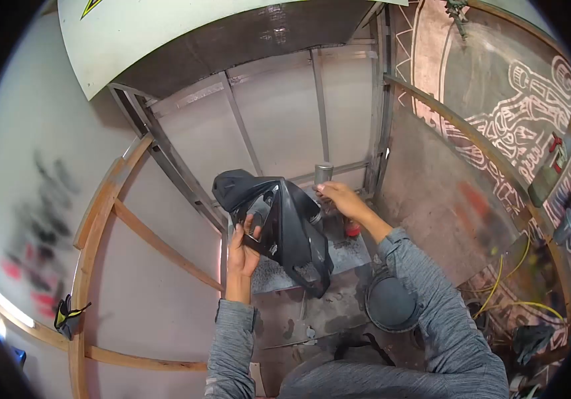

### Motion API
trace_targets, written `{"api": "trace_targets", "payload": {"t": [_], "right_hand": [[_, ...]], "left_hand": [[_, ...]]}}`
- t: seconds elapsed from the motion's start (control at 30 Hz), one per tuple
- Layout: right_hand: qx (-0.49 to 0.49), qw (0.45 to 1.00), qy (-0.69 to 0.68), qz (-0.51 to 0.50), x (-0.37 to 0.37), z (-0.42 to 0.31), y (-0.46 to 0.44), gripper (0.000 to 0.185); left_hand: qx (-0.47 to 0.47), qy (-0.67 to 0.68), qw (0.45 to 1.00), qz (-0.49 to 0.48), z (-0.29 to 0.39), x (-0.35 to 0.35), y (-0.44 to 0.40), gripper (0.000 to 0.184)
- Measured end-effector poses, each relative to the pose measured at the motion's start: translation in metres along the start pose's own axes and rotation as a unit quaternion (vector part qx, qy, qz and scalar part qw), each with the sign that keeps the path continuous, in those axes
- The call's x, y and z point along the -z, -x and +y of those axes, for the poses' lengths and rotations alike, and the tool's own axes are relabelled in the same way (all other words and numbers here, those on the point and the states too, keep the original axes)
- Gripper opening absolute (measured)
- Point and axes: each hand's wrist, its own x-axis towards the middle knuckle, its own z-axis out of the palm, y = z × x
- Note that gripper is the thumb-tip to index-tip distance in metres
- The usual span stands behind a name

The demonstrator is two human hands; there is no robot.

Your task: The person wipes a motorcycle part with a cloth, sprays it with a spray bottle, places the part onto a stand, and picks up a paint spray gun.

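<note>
A glossy black plastic fairing panel (pixel 292 219), angular and with a large opening, is held up in the middle of the head view. My left hand (pixel 245 249) grips its left side, the fingers reaching through the opening. A grey cylindrical can (pixel 323 173) stands upright just beyond the panel's right edge. My right hand (pixel 342 201) has its fingers closed at the can's lower end. Below that hand shows a red-coloured item (pixel 352 229), partly hidden. Under the panel lies a speckled grey work surface (pixel 348 256).
A dark round bucket (pixel 392 302) stands on the floor by my right forearm. Wooden rails (pixel 93 266) run along the left wall. A yellow hose (pixel 498 286) lies at right, below a rail (pixel 471 133). A metal-framed panel wall (pixel 275 113) closes the back.
</note>
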Motion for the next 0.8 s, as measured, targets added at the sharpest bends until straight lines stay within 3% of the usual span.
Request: {"api": "trace_targets", "payload": {"t": [0.03, 0.07, 0.1, 0.13, 0.2, 0.23, 0.33, 0.47, 0.6, 0.8], "right_hand": [[0.106, 0.975, 0.162, 0.11, 0.016, 0.017, -0.011, 0.039], [0.21, 0.9, 0.315, 0.214, 0.029, 0.025, -0.017, 0.036], [0.218, 0.863, 0.387, 0.242, 0.037, 0.025, -0.014, 0.045], [0.218, 0.864, 0.387, 0.238, 0.049, 0.033, -0.018, 0.045], [0.214, 0.817, 0.506, 0.175, 0.066, 0.044, -0.024, 0.041], [0.126, 0.863, 0.481, 0.094, 0.073, 0.045, -0.026, 0.041], [0.149, 0.863, 0.477, 0.069, 0.081, 0.048, -0.032, 0.041], [0.157, 0.862, 0.477, 0.073, 0.091, 0.045, -0.036, 0.04], [0.171, 0.881, 0.415, 0.15, 0.115, 0.028, -0.028, 0.035], [0.15, 0.816, 0.467, 0.306, 0.142, 0.009, 0.0, 0.026]], "left_hand": [[-0.021, -0.002, 1.0, 0.017, -0.007, -0.003, -0.005, 0.025], [-0.042, -0.003, 0.999, 0.032, -0.013, -0.005, -0.01, 0.025], [-0.054, 0.006, 0.999, -0.001, -0.017, 0.001, -0.016, 0.025], [-0.057, 0.007, 0.998, 0.002, -0.02, 0.005, -0.023, 0.025], [-0.053, 0.068, 0.995, -0.044, -0.024, 0.015, -0.032, 0.026], [-0.05, 0.088, 0.994, -0.044, -0.024, 0.019, -0.034, 0.025], [-0.062, 0.144, 0.988, 0.0, -0.027, 0.031, -0.042, 0.025], [-0.092, 0.151, 0.984, -0.024, -0.031, 0.028, -0.044, 0.024], [-0.136, 0.193, 0.971, -0.024, -0.045, 0.009, -0.055, 0.018], [-0.158, 0.297, 0.941, 0.029, -0.091, -0.009, -0.081, 0.016]]}}
